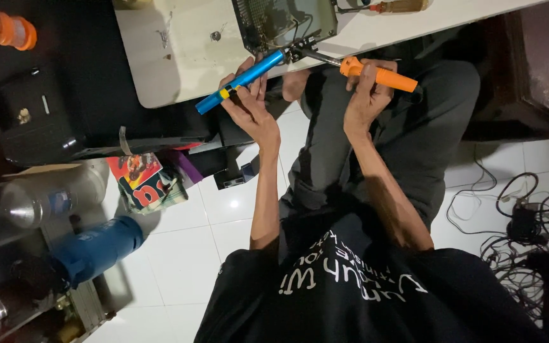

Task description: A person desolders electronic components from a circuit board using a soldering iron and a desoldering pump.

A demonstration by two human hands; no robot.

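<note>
My left hand [246, 100] grips a blue pen-shaped tool [239, 81] with a yellow band, its tip pointing up and right toward a small dark part [301, 49] at the table edge. In my right hand [366, 94] is an orange-handled tool [379, 74], whose metal shaft reaches left to the same part. Both tips meet just below a green circuit board [284, 19] lying on the white table [185, 51]. My legs in dark trousers [376, 146] are under the hands.
A black case [39, 114] sits left of the table. Clear plastic bottles [39, 200], a blue canister [96, 248] and a colourful packet [144, 181] lie on the white tiled floor at left. Tangled black cables [522, 222] are at right. An orange bottle [1, 26] is at top left.
</note>
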